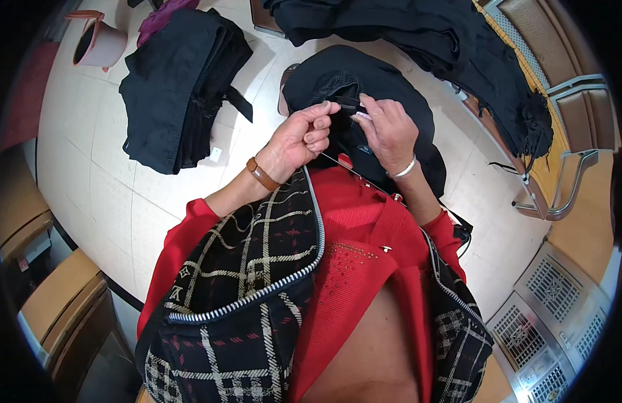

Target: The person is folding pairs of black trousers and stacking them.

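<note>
My left hand (303,133), a brown band on its wrist, has its thumb and forefinger pinched and the other fingers curled. Whether anything fine is between its fingertips is too small to tell. Facing it, my right hand (389,128) grips a small tool with pale lilac handles (362,116), seemingly thread snips, whose dark narrow blades point towards the left fingertips. Beneath both hands a black fabric garment (401,90) lies bunched over my lap, its opening and a small neck label (364,149) showing. A thin pale strand runs from below the left hand across my red knitted top.
A folded stack of black garments (165,95) is at the left, a magenta cloth (162,20) behind it. A pinkish bucket (100,45) stands on the tiled floor, far left. More black clothing (492,85) drapes over a brown metal-framed seat. A metal grille cabinet (550,327) is lower right.
</note>
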Action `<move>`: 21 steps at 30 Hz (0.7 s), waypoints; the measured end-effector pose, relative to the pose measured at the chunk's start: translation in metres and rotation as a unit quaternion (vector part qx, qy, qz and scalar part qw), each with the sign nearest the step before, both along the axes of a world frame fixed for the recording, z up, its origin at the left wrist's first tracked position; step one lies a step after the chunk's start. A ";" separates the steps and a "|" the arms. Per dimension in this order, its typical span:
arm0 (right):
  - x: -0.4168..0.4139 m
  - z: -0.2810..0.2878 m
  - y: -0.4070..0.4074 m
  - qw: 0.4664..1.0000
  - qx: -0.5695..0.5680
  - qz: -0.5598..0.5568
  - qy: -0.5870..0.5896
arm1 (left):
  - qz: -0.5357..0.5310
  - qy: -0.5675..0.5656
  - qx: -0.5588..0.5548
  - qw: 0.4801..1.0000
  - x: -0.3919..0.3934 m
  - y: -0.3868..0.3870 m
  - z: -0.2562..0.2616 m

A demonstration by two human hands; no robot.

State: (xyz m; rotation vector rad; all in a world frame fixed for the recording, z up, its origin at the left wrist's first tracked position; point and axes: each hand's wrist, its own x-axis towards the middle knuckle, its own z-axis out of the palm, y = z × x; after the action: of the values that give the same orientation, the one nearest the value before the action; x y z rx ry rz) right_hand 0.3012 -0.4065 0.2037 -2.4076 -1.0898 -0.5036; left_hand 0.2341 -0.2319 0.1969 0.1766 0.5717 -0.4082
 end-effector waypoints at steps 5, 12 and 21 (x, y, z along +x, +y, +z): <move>0.006 -0.010 0.013 0.998 0.036 0.031 -0.030 | -0.017 -0.025 0.060 0.998 -0.002 0.002 0.000; 0.009 -0.020 0.018 0.994 0.102 0.045 0.006 | -0.004 -0.043 0.108 0.993 -0.002 -0.001 0.001; 0.006 -0.014 0.018 0.986 0.150 0.032 0.067 | -0.011 -0.055 0.141 0.988 -0.003 -0.002 0.006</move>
State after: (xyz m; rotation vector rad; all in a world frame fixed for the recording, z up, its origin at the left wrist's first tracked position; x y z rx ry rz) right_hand 0.3073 -0.3885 0.1895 -2.1052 -0.9559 -0.4415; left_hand 0.2306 -0.2334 0.2028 0.4753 0.5181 -0.3358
